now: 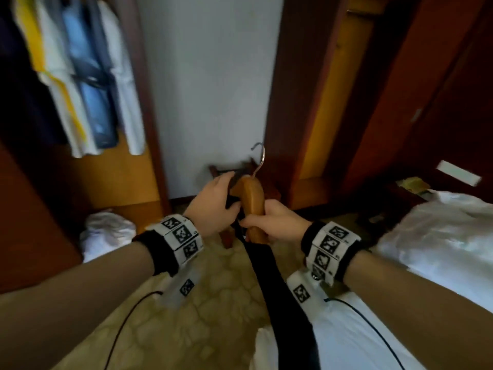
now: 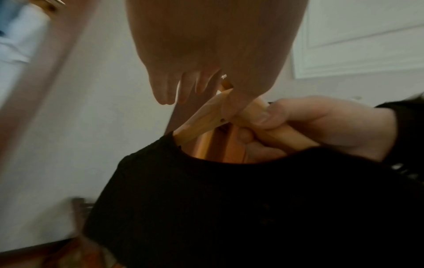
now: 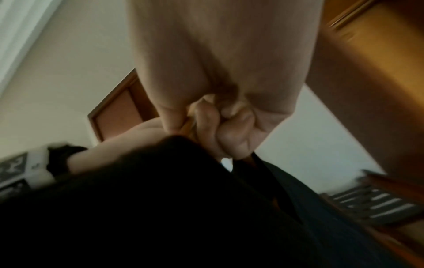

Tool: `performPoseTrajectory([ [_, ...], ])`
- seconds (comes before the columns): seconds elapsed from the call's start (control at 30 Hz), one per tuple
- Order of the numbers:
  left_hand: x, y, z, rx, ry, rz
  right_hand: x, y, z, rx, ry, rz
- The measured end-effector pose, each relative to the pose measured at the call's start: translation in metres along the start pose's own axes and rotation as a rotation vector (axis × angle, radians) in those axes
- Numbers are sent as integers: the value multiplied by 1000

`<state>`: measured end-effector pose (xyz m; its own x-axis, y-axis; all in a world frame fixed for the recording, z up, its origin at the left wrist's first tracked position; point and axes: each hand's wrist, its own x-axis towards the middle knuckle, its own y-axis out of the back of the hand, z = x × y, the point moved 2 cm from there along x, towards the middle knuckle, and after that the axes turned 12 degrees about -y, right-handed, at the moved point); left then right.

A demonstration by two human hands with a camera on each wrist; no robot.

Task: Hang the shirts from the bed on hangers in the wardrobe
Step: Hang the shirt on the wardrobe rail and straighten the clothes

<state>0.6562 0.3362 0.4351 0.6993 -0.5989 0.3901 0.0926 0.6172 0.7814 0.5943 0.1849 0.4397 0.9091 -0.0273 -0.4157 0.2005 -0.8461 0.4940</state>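
Right hand [image 1: 269, 222] wraps the curved wooden hanger with the metal hook [image 1: 250, 204], left hand [image 1: 213, 206] pinches the black shirt's [image 1: 282, 297] collar at its nine o'clock (neck half on). Best to stretch that collar over the free shoulder, hanger held steady.

The bed [image 1: 440, 236] bears rumpled white bedding; a white cloth heap [image 1: 105, 233] lies on the patterned floor [image 1: 208, 303].

I'm looking into a bedroom: at ten o'clock an open wooden wardrobe [image 1: 149, 108] with shirts [image 1: 80, 76] hanging in a row, at three o'clock a bed [image 1: 440, 236] under white linen, patterned floor [image 1: 208, 303] below, and a plain white wall [image 1: 210, 84] at twelve.
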Motion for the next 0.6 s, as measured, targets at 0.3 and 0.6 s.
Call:
performPoseTrajectory([
  [0.3, -53, 119, -146, -211, 397, 225, 135, -132, -155, -10, 160, -276],
  [0.6, -31, 222, -287, -209, 622, 387, 271, -201, -295, -132, 367, -509],
])
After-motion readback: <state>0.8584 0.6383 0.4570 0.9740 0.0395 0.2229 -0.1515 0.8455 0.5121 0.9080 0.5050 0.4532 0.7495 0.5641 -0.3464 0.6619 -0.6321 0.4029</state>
